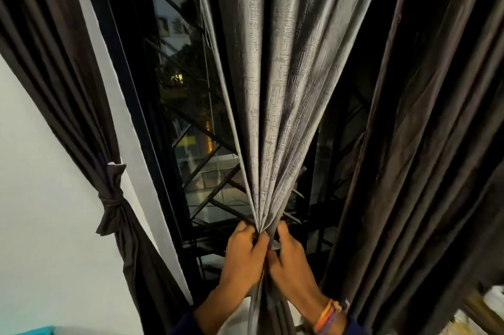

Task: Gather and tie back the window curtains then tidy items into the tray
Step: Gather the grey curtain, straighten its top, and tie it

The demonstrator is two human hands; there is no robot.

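Gathering the grey curtain at the window, one dark curtain already tied.

Both my hands pinch the grey curtain point(275, 105) into a tight bunch at lower centre: left hand point(245, 255) and right hand point(290, 258) curled round the folds, touching each other. The dark curtain point(81, 105) at left is already knotted with its tie point(111, 198). The dark curtain on the right point(425, 160) hangs loose. Tying this bunch remains, I judge, and the tray work; no tray is in view.
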